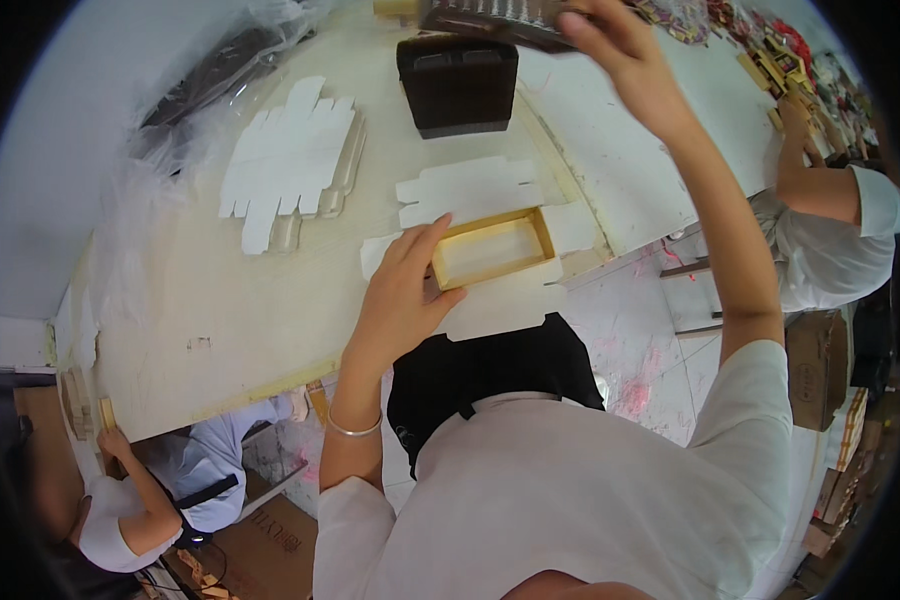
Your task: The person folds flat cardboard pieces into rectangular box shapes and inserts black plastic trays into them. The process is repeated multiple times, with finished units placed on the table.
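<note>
Left hand (pixel 402 285) pinches gold rectangular box (pixel 488 228) on white carton blank (pixel 465 190); right hand (pixel 620 55) at dark tray (pixel 500 22), can't tell grip.

On the surface (pixel 210 330), a box (pixel 548 235) lies on an unfolded sheet (pixel 460 190), with the left hand (pixel 407 285) at its left end. Left of these lies a stack of flat cartons (pixel 288 155); plastic wrap (pixel 160 210) lies farther left. Behind the box is a container (pixel 460 90), with a tray (pixel 500 22) beyond it, the right hand (pixel 620 60) at the tray's right end.
</note>
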